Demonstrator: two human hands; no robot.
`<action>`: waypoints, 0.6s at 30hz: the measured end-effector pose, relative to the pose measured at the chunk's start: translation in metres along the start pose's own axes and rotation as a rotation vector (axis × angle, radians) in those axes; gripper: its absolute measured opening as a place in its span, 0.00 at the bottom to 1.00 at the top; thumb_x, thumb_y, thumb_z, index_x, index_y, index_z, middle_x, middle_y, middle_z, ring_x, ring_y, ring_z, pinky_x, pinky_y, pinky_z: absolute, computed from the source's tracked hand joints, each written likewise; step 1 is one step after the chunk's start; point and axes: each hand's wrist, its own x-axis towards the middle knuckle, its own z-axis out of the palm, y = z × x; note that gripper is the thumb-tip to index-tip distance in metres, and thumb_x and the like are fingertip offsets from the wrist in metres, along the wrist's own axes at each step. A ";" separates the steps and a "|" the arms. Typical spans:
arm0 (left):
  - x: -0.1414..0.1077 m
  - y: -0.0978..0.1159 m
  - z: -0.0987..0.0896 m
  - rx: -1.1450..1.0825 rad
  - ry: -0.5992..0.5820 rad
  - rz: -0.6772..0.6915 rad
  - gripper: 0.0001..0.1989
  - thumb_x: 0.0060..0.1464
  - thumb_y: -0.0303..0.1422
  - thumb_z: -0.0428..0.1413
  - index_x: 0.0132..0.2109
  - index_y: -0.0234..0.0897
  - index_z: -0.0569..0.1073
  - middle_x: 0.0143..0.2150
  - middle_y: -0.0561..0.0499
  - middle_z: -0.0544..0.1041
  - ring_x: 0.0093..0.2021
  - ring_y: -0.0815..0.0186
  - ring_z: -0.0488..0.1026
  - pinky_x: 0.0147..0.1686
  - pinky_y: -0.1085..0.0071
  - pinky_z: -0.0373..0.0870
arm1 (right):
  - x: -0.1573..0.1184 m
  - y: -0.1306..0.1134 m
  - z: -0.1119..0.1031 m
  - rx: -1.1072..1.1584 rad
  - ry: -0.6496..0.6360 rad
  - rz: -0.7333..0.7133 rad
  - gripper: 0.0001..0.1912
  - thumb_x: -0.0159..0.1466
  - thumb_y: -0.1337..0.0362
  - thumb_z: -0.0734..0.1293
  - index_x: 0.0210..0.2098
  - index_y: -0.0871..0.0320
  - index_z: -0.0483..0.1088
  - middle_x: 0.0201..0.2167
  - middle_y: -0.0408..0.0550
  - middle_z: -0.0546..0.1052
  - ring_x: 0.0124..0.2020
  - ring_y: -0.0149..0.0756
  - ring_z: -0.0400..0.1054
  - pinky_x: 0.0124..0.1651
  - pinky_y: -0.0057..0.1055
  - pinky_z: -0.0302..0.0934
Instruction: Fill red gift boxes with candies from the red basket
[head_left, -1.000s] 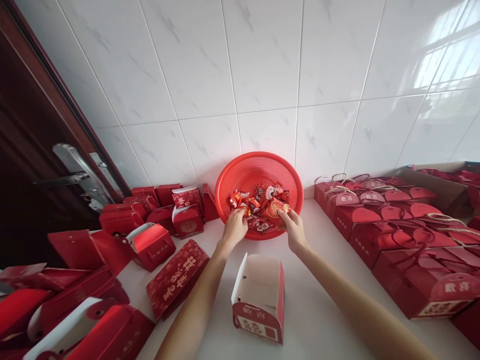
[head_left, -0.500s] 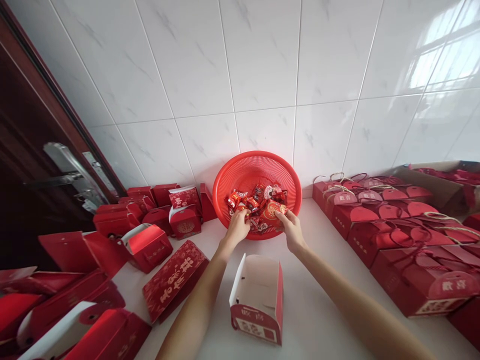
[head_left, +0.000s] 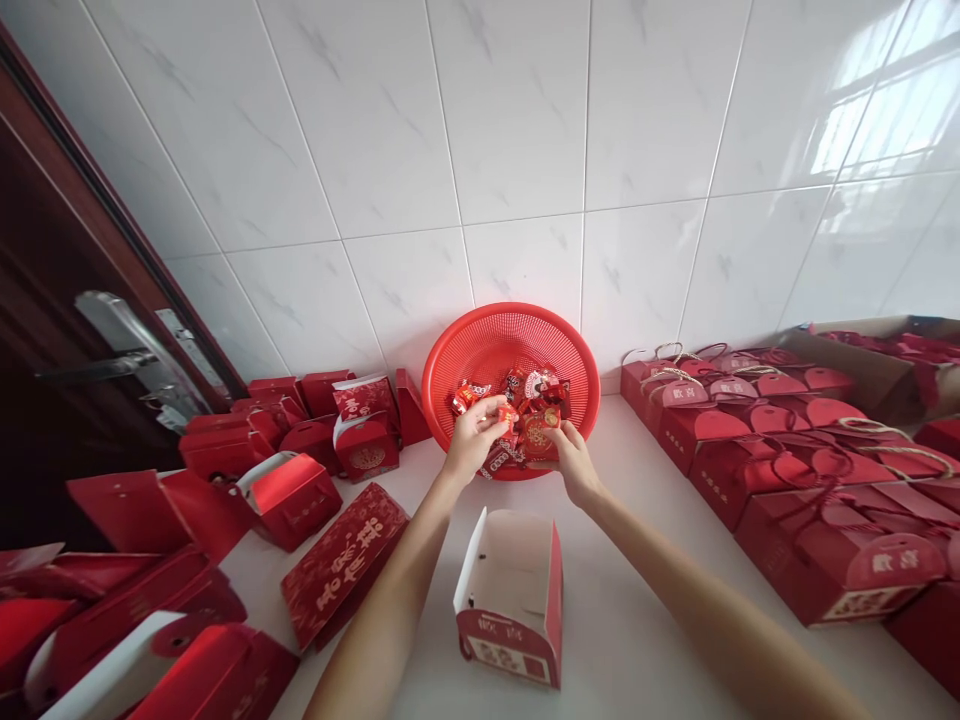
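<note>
At the basket's near rim, my left hand pinches a red sweet, and my right hand grips what looks like a red packet, partly hidden by fingers. Nearer me, the box stands open on the counter.

Extends pale and smooth as a tabletop. Carries a red mesh basket at the back, near the middle. Bears an open red box with a pale inside, upright, in front of the basket and apart from it. Holds a patterned red box with gold characters, set at an angle, farther left. Supports crowded red boxes on the left, several open, and rows of closed red boxes with cord handles on the right.
</note>
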 end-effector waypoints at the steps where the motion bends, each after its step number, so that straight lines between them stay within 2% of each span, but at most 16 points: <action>1: -0.002 0.003 0.003 -0.004 -0.013 0.011 0.20 0.46 0.30 0.64 0.50 0.36 0.78 0.52 0.42 0.81 0.48 0.57 0.80 0.49 0.61 0.77 | -0.001 -0.001 0.001 0.004 -0.010 0.001 0.10 0.54 0.57 0.70 0.30 0.53 0.66 0.33 0.41 0.76 0.38 0.41 0.73 0.31 0.35 0.74; 6: -0.014 0.018 0.016 0.059 -0.034 0.093 0.21 0.45 0.27 0.64 0.50 0.39 0.79 0.43 0.46 0.83 0.47 0.58 0.80 0.52 0.61 0.76 | -0.011 -0.012 0.006 0.064 -0.146 -0.012 0.16 0.53 0.55 0.74 0.37 0.54 0.69 0.41 0.46 0.78 0.43 0.44 0.74 0.36 0.36 0.76; 10: -0.021 0.029 0.020 0.154 -0.121 0.205 0.19 0.49 0.25 0.60 0.50 0.41 0.80 0.44 0.47 0.84 0.49 0.56 0.80 0.58 0.58 0.71 | -0.019 -0.020 0.012 0.115 -0.235 -0.022 0.23 0.52 0.53 0.77 0.42 0.56 0.71 0.45 0.50 0.78 0.45 0.46 0.75 0.37 0.37 0.76; 12: -0.024 0.032 0.020 0.187 -0.208 0.245 0.23 0.51 0.25 0.57 0.55 0.41 0.77 0.47 0.46 0.83 0.53 0.56 0.78 0.59 0.58 0.71 | -0.020 -0.021 0.013 0.129 -0.236 -0.021 0.23 0.52 0.53 0.77 0.41 0.56 0.71 0.44 0.49 0.79 0.44 0.45 0.75 0.38 0.37 0.76; 15: -0.023 0.034 0.016 0.167 -0.300 0.219 0.32 0.51 0.25 0.56 0.64 0.41 0.69 0.52 0.46 0.82 0.60 0.56 0.74 0.59 0.59 0.71 | -0.018 -0.021 0.013 0.157 -0.195 -0.008 0.22 0.50 0.53 0.77 0.39 0.56 0.71 0.43 0.48 0.79 0.43 0.44 0.75 0.39 0.38 0.76; 18: -0.018 0.034 0.006 0.234 -0.262 0.165 0.32 0.53 0.26 0.54 0.66 0.42 0.67 0.55 0.45 0.80 0.57 0.57 0.75 0.55 0.61 0.73 | -0.014 -0.021 0.010 0.165 -0.132 -0.014 0.21 0.49 0.57 0.77 0.39 0.56 0.71 0.41 0.47 0.79 0.41 0.43 0.75 0.39 0.40 0.76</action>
